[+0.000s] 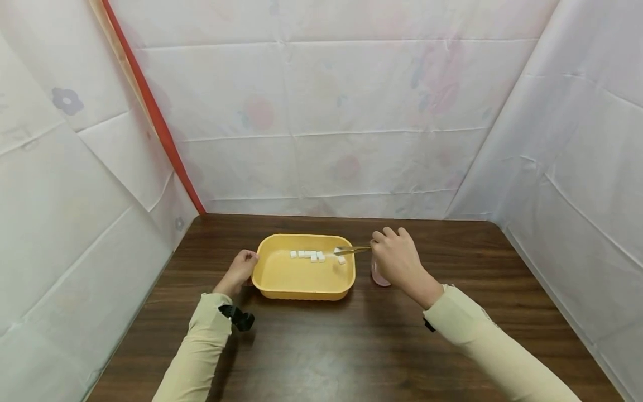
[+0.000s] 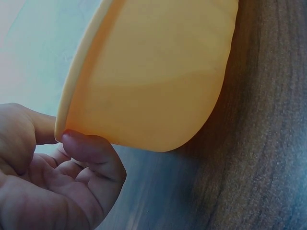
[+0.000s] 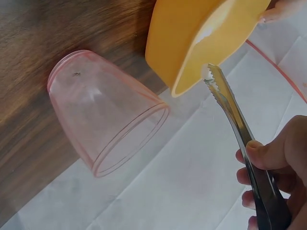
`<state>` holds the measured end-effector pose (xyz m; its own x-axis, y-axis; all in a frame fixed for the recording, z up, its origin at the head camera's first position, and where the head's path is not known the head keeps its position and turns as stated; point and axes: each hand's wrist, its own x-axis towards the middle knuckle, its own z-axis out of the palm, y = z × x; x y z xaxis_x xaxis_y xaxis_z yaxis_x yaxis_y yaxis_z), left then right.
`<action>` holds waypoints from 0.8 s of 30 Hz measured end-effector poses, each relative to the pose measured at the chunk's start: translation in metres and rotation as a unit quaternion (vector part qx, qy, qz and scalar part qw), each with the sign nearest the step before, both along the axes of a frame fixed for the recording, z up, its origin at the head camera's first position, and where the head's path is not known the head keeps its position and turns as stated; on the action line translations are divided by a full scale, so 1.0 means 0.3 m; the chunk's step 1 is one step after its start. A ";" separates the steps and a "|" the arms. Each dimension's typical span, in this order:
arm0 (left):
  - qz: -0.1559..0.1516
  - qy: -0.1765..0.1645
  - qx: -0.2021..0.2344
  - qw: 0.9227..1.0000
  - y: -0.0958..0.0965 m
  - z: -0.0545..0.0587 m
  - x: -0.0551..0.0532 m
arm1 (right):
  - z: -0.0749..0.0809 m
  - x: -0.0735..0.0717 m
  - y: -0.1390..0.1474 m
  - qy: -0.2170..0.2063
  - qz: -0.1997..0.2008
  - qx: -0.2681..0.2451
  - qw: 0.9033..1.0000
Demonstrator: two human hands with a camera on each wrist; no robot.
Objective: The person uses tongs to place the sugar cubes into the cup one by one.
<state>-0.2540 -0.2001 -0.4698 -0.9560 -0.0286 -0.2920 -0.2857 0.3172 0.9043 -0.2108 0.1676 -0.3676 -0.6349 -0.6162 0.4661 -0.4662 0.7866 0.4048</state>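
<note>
My left hand [image 1: 240,271] pinches the left rim of a yellow rectangular tub [image 1: 301,282] between thumb and fingers. Several small white cubes [image 1: 313,258] lie inside it, mostly in a row toward the far side. Metal tongs [image 1: 354,249] are gripped in my right hand [image 1: 399,257], their toothed tips over the tub's right side. A white cube [image 3: 206,73] shows at those tips in the right wrist view. Just right of the tub, a clear pink cup [image 3: 103,105] stands upright, partly hidden behind my right hand in the head view.
Everything stands on a dark wood-grain table [image 1: 346,346]. White patterned sheets [image 1: 321,111] hang at the back and both sides, with a red strip [image 1: 161,123] running down the back left corner.
</note>
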 end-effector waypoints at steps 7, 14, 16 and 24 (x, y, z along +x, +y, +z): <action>0.001 -0.001 0.006 1.000 0.003 -0.003 0.000 | 0.008 0.026 0.046 0.003 -0.002 -0.008 1.000; 0.000 -0.006 -0.001 1.000 -0.001 0.005 -0.002 | 0.017 0.051 0.090 0.006 0.000 -0.007 1.000; -0.001 -0.008 -0.001 1.000 -0.001 0.007 -0.002 | 0.019 0.057 0.104 0.013 0.003 -0.010 1.000; -0.003 -0.010 0.000 1.000 0.002 0.007 -0.001 | 0.027 0.083 0.156 0.032 0.016 -0.032 0.999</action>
